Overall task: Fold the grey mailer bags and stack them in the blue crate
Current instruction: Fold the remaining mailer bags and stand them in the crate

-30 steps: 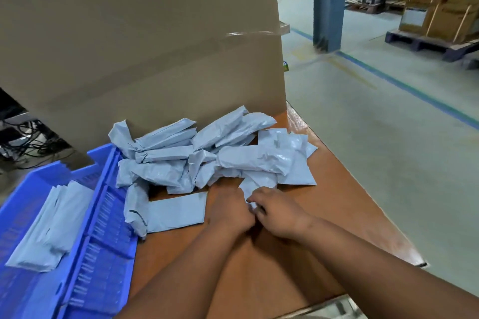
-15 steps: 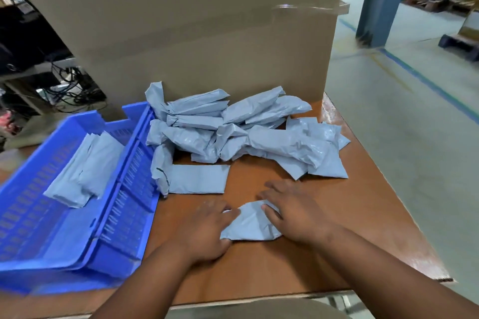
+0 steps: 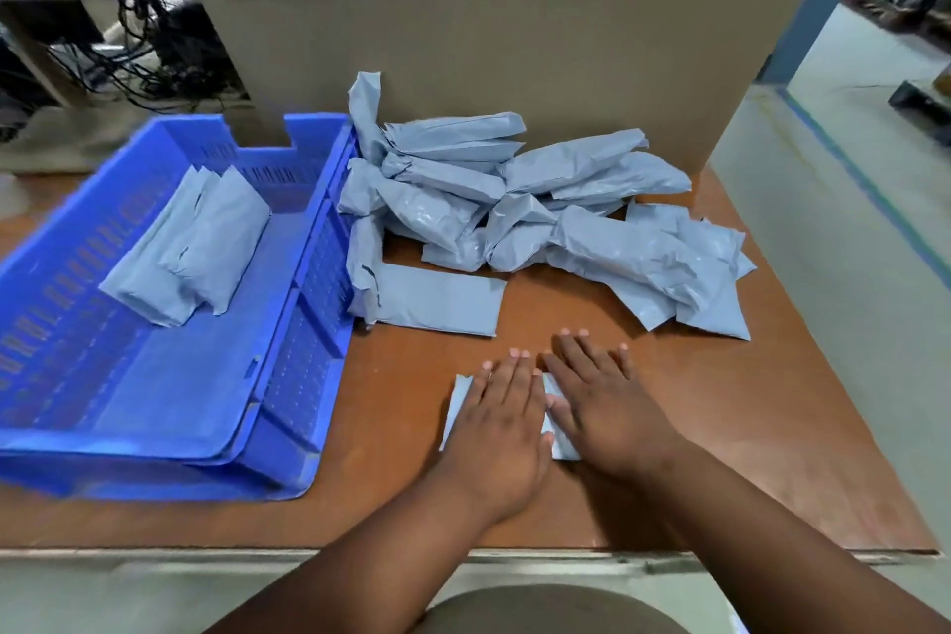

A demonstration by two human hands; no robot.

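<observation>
Hands lie flat now, side by side, in the lower middle of the frame. The left hand (image 3: 496, 420) and the right hand (image 3: 604, 407) press down on one grey bag (image 3: 558, 438) on the brown desk (image 3: 772, 427). Half a second ago their fingers were curled round its edges. Most of that bag is hidden under the palms. More bags sit in a pile (image 3: 540, 216) above, and folded ones (image 3: 190, 247) lie in the blue crate (image 3: 288, 376) at left. No writing can be read.
</observation>
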